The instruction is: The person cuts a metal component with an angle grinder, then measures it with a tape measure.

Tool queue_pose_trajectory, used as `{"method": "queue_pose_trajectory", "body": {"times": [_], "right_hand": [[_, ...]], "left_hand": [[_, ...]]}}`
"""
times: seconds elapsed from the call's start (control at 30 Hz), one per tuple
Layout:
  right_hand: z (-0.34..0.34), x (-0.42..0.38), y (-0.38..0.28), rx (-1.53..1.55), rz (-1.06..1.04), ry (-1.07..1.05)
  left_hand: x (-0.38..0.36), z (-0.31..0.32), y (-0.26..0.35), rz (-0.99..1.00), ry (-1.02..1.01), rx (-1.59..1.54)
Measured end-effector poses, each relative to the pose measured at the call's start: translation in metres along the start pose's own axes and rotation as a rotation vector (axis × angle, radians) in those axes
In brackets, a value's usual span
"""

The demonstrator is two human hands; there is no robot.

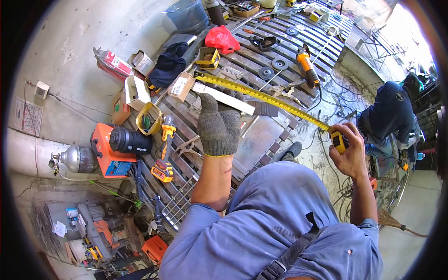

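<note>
My left hand (pixel 218 126), in a dark knitted glove, is over the slatted metal table, at a flat white strip (pixel 224 98); its thumb points up and its fingertips are partly hidden behind the strip. My bare right hand (pixel 347 149) is wrapped round the yellow case of a tape measure (pixel 339 142). From the case the yellow blade (pixel 275 101) runs out to the upper left, above the strip, and ends near a small cardboard box (pixel 181 87). A dark flat piece (pixel 263 108) lies by the strip's right end.
On the slatted table (pixel 184 163) lie an orange grinder (pixel 305 65), a yellow cordless tool (pixel 164 149), grinding discs (pixel 266 73) and a red bag (pixel 222 39). An orange machine (pixel 109 151) stands left. Another person (pixel 389 112) bends at the right, near cables on the floor.
</note>
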State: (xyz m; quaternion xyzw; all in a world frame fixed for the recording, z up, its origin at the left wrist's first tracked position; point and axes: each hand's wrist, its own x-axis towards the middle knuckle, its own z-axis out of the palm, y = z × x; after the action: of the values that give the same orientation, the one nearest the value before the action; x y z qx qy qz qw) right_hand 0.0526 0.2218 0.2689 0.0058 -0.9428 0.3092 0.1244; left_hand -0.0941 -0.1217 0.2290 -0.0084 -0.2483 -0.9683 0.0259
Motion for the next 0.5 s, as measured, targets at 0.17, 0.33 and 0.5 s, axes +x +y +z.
{"method": "queue_pose_trajectory", "body": {"times": [0.17, 0.33, 0.5], "right_hand": [[0.004, -0.002, -0.002, 0.004, 0.008, -0.033], [0.003, -0.002, -0.001, -0.001, -0.001, -0.051], [-0.001, -0.001, -0.001, 0.0, -0.006, -0.059]], "left_hand": [[0.001, 0.002, -0.003, 0.025, -0.183, -0.091], [-0.002, 0.013, -0.001, 0.051, -0.171, -0.083], [-0.006, 0.019, 0.001, 0.066, -0.147, -0.085]]}}
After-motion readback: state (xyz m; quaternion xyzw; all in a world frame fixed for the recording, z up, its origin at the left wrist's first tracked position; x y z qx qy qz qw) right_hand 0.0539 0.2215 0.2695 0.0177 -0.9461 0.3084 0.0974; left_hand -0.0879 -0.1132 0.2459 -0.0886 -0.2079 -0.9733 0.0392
